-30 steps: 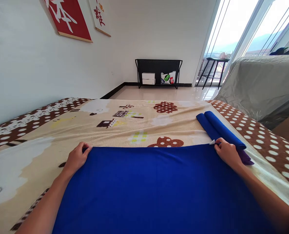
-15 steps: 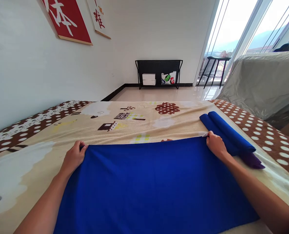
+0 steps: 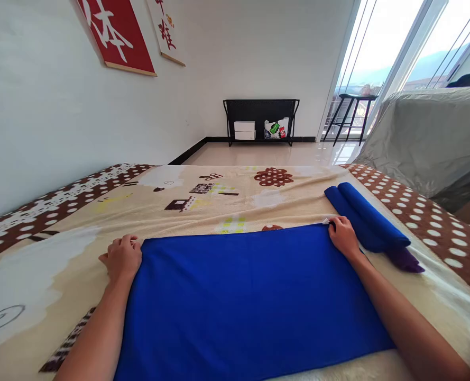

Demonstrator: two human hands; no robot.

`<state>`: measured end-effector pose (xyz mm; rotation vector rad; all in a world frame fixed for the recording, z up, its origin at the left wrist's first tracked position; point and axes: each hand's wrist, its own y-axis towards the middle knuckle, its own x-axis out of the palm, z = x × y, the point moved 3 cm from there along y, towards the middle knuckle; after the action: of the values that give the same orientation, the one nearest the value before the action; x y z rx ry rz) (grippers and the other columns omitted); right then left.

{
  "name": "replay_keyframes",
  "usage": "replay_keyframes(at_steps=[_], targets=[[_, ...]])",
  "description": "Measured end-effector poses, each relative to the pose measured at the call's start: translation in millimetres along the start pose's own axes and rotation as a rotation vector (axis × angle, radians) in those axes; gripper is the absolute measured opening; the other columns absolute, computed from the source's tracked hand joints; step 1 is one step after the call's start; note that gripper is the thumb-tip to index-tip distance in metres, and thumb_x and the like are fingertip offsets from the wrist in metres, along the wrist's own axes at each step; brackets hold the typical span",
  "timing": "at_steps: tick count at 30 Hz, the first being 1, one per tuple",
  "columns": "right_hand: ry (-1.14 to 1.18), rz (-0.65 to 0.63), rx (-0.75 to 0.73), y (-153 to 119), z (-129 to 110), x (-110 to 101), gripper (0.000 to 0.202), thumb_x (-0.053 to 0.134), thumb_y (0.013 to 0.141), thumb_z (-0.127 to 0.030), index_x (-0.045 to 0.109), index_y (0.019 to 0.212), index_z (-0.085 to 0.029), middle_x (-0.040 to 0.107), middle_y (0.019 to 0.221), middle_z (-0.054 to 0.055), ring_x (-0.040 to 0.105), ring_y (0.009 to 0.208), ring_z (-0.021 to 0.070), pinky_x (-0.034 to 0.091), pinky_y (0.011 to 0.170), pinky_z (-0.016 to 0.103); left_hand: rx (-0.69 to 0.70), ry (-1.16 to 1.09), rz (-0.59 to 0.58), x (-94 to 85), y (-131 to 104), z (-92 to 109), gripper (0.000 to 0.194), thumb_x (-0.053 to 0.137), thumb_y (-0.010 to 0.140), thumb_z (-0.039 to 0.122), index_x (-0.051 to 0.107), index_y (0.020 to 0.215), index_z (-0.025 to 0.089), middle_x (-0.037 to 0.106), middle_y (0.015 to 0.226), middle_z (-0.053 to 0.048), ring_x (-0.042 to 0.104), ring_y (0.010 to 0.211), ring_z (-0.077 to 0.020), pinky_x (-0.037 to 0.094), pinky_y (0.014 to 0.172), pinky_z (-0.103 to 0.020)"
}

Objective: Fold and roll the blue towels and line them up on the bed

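A blue cloth (image 3: 235, 296) lies spread out on a patterned blanket (image 3: 214, 211), its far edge nearly straight. My left hand (image 3: 121, 257) is at the far left corner of the cloth, fingers loosely apart and partly bent, the fingertips close to the edge. At the far right corner, beside a small white tag (image 3: 325, 221), my right hand (image 3: 343, 237) has its fingers closed on the cloth's edge. Just right of that hand lies a rolled or folded blue cloth (image 3: 371, 217) with a dark purple piece (image 3: 405, 259) sticking out below it.
Brown polka-dot borders run along both sides of the blanket. A black rack (image 3: 260, 119) with white boxes (image 3: 245, 130) stands against the far wall. Plastic-covered furniture (image 3: 433, 132) is at the right, a dark stool (image 3: 349, 114) near the window. Scrolls (image 3: 119, 37) hang at the left.
The cloth's far edge has stayed almost level while the cloth has flattened and its left side shifted right. My left hand's fingers have loosened from their pinch. My right hand moved slightly left.
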<state>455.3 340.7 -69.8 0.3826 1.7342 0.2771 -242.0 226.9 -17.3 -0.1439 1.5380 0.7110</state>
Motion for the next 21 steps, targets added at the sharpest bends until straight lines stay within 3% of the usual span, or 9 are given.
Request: replay_keyframes(at_steps=[3,7,9,11,13,16,18,21], targets=[[0.002,-0.041,-0.079,-8,-7,-2,0.034,0.061,0.095,-0.037,0.06,0.123,-0.018,0.059,0.129,0.009,0.058,0.117,0.0234,0.049,0.099,0.049,0.09,-0.012,0.027,-10.1,-18,11,0.049,0.021,0.102,0.037,0.046,0.137,0.014,0.052,0.139,-0.015,0.041,0.135,-0.0283,0.026,0.112,-0.049],[0.007,-0.076,-0.108,-25,-10,-11,0.041,0.06,0.095,-0.038,0.056,0.131,-0.019,0.054,0.138,0.01,0.054,0.123,0.0256,0.045,0.104,0.052,0.34,-0.039,-0.159,-9.5,-43,21,0.054,0.033,0.097,0.049,0.045,0.146,0.03,0.049,0.151,0.0,0.042,0.14,-0.0203,0.032,0.112,-0.033],[0.006,-0.091,-0.098,-31,-9,-19,0.043,0.06,0.095,-0.039,0.054,0.133,-0.02,0.052,0.141,0.01,0.053,0.125,0.0262,0.044,0.105,0.053,0.354,-0.027,-0.222,-11.7,-50,18,0.055,0.032,0.096,0.05,0.045,0.146,0.033,0.047,0.153,0.0,0.042,0.141,-0.0228,0.034,0.112,-0.04],[-0.001,-0.099,-0.064,-34,-11,-28,0.043,0.06,0.095,-0.039,0.055,0.132,-0.02,0.052,0.14,0.01,0.053,0.125,0.0266,0.044,0.104,0.054,0.31,-0.001,-0.233,-18.9,-56,18,0.055,0.029,0.097,0.043,0.046,0.146,0.027,0.046,0.153,-0.008,0.042,0.141,-0.0292,0.031,0.112,-0.055],[-0.005,-0.089,-0.03,-33,-23,-39,0.043,0.061,0.094,-0.039,0.055,0.131,-0.019,0.053,0.139,0.01,0.053,0.124,0.0271,0.044,0.104,0.054,0.287,0.02,-0.211,-28.9,-62,33,0.053,0.028,0.097,0.032,0.049,0.144,0.02,0.046,0.152,-0.016,0.041,0.141,-0.0344,0.023,0.111,-0.067],[0.027,-0.057,-0.095,-32,-75,-48,0.042,0.061,0.094,-0.038,0.055,0.132,-0.02,0.052,0.14,0.01,0.053,0.125,0.0269,0.044,0.104,0.054,0.394,-0.001,-0.171,-40.5,-80,96,0.047,0.032,0.098,0.022,0.051,0.141,0.015,0.043,0.153,-0.017,0.035,0.145,-0.0318,0.017,0.115,-0.065],[0.08,-0.058,-0.225,-36,-131,-44,0.039,0.059,0.095,-0.038,0.056,0.131,-0.022,0.051,0.14,0.01,0.054,0.123,0.0253,0.045,0.104,0.051,0.533,-0.053,-0.171,-41.3,-98,160,0.042,0.045,0.099,0.029,0.051,0.14,0.019,0.046,0.152,-0.012,0.039,0.142,-0.0277,0.026,0.117,-0.057],[0.175,-0.091,-0.395,-53,-214,-27,0.038,0.059,0.096,-0.038,0.057,0.129,-0.021,0.054,0.137,0.01,0.057,0.118,0.0234,0.049,0.1,0.048,0.662,-0.129,-0.161,-33.3,-128,251,0.046,0.059,0.095,0.039,0.052,0.136,0.021,0.048,0.147,-0.011,0.049,0.131,-0.0286,0.039,0.11,-0.056]])
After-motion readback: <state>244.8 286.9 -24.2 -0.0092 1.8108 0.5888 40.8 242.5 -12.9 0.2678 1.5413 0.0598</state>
